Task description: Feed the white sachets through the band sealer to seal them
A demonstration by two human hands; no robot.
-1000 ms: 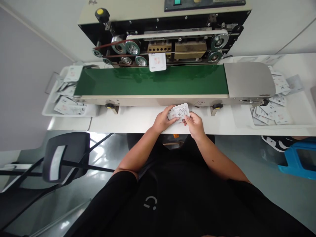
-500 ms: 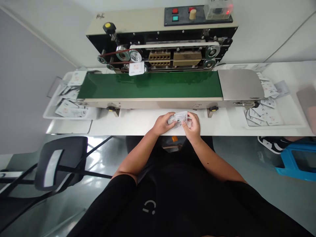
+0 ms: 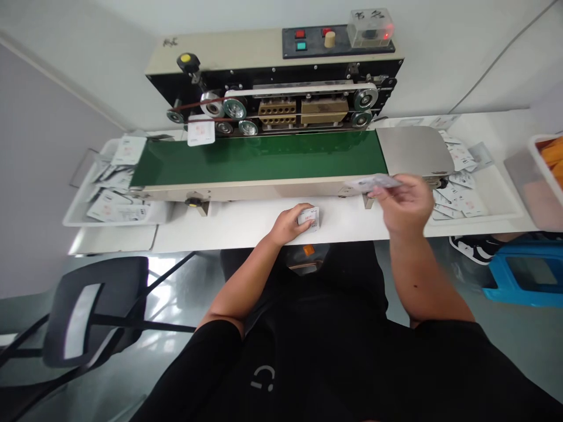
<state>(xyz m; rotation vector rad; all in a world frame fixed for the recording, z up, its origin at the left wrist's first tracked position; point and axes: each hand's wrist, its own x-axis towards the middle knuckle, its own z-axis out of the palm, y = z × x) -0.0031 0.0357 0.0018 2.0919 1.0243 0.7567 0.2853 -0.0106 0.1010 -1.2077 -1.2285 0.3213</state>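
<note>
My left hand (image 3: 289, 224) is closed around a small white printed sachet (image 3: 309, 217) low over the white table, in front of the machine; whether it holds more than one I cannot tell. My right hand (image 3: 407, 205) pinches another sachet (image 3: 373, 182), blurred by motion, near the right end of the green conveyor belt (image 3: 264, 157). Behind the belt stands a band sealing machine (image 3: 303, 108) with rollers and brass blocks. One sachet (image 3: 201, 131) hangs upright at the machine's left rollers, above the belt.
A white bin (image 3: 73, 215) full of sachets stands at the belt's left end. Another tray (image 3: 505, 220) with sachets lies right. Beyond it is a box (image 3: 539, 199) with orange items. A black chair (image 3: 97, 310) and a blue stool (image 3: 523, 272) stand below; someone's shoe (image 3: 470, 249) shows.
My right hand has left my left hand and moved right and up with a sachet. The sachet at the rollers has travelled left. The whole view has shifted slightly.
</note>
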